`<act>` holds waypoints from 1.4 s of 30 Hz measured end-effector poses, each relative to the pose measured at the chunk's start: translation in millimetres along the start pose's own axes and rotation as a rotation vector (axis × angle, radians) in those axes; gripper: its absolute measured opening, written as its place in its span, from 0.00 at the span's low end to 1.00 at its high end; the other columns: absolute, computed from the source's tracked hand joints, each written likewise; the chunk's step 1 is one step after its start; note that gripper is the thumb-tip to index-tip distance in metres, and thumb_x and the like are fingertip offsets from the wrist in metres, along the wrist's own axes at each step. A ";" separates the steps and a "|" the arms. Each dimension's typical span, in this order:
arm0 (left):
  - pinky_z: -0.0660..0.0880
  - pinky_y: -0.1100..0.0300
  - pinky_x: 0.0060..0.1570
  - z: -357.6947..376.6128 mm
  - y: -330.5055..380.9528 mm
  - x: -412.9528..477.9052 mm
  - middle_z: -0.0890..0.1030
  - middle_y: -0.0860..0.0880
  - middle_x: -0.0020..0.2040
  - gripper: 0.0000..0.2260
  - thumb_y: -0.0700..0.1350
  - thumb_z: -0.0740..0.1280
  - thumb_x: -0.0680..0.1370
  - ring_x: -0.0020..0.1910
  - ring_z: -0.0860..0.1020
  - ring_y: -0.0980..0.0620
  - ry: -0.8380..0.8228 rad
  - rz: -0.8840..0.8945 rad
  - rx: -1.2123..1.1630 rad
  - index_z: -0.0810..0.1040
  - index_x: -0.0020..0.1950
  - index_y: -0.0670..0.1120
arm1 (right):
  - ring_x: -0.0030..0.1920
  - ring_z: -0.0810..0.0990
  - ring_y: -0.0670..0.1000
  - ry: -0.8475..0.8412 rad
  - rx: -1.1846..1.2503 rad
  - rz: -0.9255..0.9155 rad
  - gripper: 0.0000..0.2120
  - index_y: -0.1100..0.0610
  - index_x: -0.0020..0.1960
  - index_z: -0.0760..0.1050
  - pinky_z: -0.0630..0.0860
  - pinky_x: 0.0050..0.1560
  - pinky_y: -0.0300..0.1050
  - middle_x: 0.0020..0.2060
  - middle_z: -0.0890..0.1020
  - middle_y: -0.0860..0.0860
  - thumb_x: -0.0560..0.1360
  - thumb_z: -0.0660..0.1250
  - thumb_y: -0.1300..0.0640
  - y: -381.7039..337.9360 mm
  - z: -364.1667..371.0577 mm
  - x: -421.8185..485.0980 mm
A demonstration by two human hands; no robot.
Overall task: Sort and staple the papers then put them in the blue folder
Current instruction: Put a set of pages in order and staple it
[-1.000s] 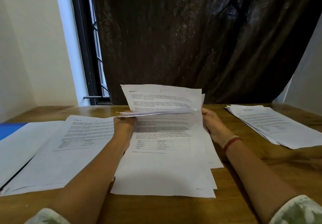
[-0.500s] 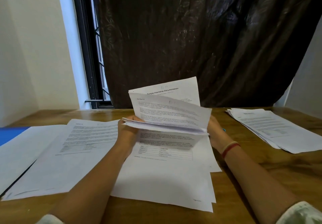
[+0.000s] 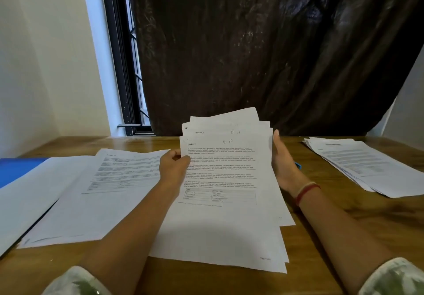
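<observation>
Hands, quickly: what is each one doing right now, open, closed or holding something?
Left hand: pinches the left edge of the fanned sheets.
Right hand: open, straight fingers against the sheets' right edge.

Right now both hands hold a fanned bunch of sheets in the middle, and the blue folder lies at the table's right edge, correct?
Not quite: the blue folder lies at the left edge of the table, partly under white sheets, as the head view shows. The left hand and right hand do hold the fanned bunch of sheets in the middle.
</observation>
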State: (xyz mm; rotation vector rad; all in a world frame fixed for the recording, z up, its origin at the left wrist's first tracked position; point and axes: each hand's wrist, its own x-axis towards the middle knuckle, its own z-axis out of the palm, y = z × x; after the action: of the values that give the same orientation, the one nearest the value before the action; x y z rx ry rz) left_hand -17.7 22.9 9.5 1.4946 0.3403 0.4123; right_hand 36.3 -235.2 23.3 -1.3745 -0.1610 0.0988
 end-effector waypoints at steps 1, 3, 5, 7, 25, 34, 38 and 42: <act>0.80 0.60 0.38 0.1 1.8 -0.9 0.83 0.52 0.49 0.07 0.38 0.69 0.76 0.44 0.82 0.52 0.020 0.000 0.000 0.77 0.52 0.47 | 0.64 0.71 0.44 -0.067 -0.022 0.004 0.38 0.39 0.69 0.68 0.72 0.56 0.28 0.63 0.72 0.38 0.66 0.57 0.21 -1.0 -0.6 -7.6; 0.81 0.59 0.38 0.4 4.8 -2.1 0.83 0.52 0.48 0.07 0.37 0.69 0.76 0.43 0.83 0.52 0.035 -0.002 -0.029 0.77 0.53 0.46 | 0.64 0.77 0.52 -0.255 -0.075 0.083 0.24 0.49 0.68 0.72 0.73 0.66 0.49 0.62 0.79 0.48 0.76 0.64 0.39 -0.7 -3.6 -11.6; 0.82 0.57 0.41 0.0 5.4 -2.1 0.84 0.51 0.49 0.08 0.36 0.69 0.76 0.44 0.83 0.51 0.039 -0.004 -0.058 0.78 0.53 0.45 | 0.60 0.80 0.58 -0.342 -0.220 0.104 0.15 0.53 0.63 0.75 0.74 0.63 0.60 0.59 0.82 0.52 0.77 0.68 0.59 0.4 -3.0 -15.9; 0.82 0.56 0.43 0.3 5.4 -2.4 0.84 0.50 0.49 0.09 0.35 0.68 0.76 0.44 0.83 0.51 0.047 0.005 -0.081 0.78 0.53 0.45 | 0.58 0.81 0.59 -0.243 -0.337 0.092 0.16 0.51 0.59 0.77 0.76 0.61 0.62 0.58 0.83 0.51 0.75 0.70 0.63 4.1 -1.0 -14.4; 0.80 0.50 0.49 -2.2 14.9 -7.0 0.82 0.48 0.56 0.14 0.39 0.67 0.78 0.49 0.82 0.47 -0.344 -0.123 0.096 0.75 0.63 0.48 | 0.54 0.81 0.60 0.080 -0.306 -0.013 0.13 0.51 0.55 0.76 0.79 0.56 0.61 0.56 0.82 0.53 0.74 0.71 0.64 -12.1 9.0 -11.0; 0.76 0.60 0.33 -1.1 19.6 -7.8 0.80 0.50 0.54 0.13 0.40 0.64 0.81 0.45 0.80 0.52 -0.286 -0.113 0.087 0.74 0.65 0.48 | 0.60 0.80 0.59 -0.254 -0.248 0.092 0.19 0.53 0.62 0.75 0.75 0.62 0.61 0.60 0.82 0.53 0.75 0.69 0.67 -13.6 2.5 -19.0; 0.77 0.57 0.43 -1.0 19.1 -6.2 0.80 0.50 0.61 0.15 0.40 0.64 0.80 0.51 0.80 0.51 -0.281 -0.047 0.074 0.73 0.67 0.48 | 0.61 0.79 0.58 -0.260 -0.348 -0.014 0.21 0.48 0.59 0.75 0.76 0.62 0.61 0.60 0.81 0.51 0.73 0.69 0.68 -18.9 10.3 -26.9; 0.80 0.54 0.48 5.4 32.6 -17.1 0.81 0.52 0.57 0.12 0.42 0.63 0.81 0.54 0.80 0.51 -0.201 0.157 0.015 0.75 0.63 0.51 | 0.57 0.77 0.52 0.107 -0.451 -0.246 0.15 0.49 0.58 0.70 0.77 0.60 0.51 0.60 0.78 0.50 0.77 0.67 0.64 -28.1 32.1 -32.7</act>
State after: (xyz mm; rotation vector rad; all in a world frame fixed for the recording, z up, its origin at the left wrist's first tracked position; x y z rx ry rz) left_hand -32.1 11.2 41.7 1.5684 0.0676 0.3797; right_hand -2.0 -215.0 55.0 -1.7927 -0.2725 -0.2294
